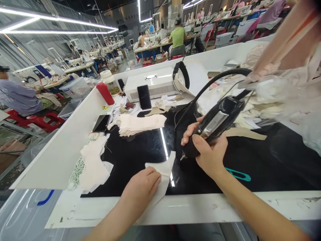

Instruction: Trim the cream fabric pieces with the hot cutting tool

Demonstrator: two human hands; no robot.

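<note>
My right hand point(210, 152) is wrapped round a black corded handheld tool point(213, 122) with a silver plate on its side. Its small metal tip point(183, 156) points down just above the black glossy work surface point(132, 154), to the right of a cream fabric piece point(164, 169). Fingers together and curled, my left hand point(142, 185) lies on that piece near the front edge, covering part of it. Right of my right wrist lies a teal thread snipper point(239, 174).
Stacked cream fabric pieces point(142, 124) lie behind, with more point(94, 164) at left. A white vented box point(152, 83), a phone point(144, 97), another phone point(101, 123) and a red thread cone point(105, 93) stand or lie around. The tool's cable point(208, 85) arches behind it. Fabric heaps point(253, 103) fill the right.
</note>
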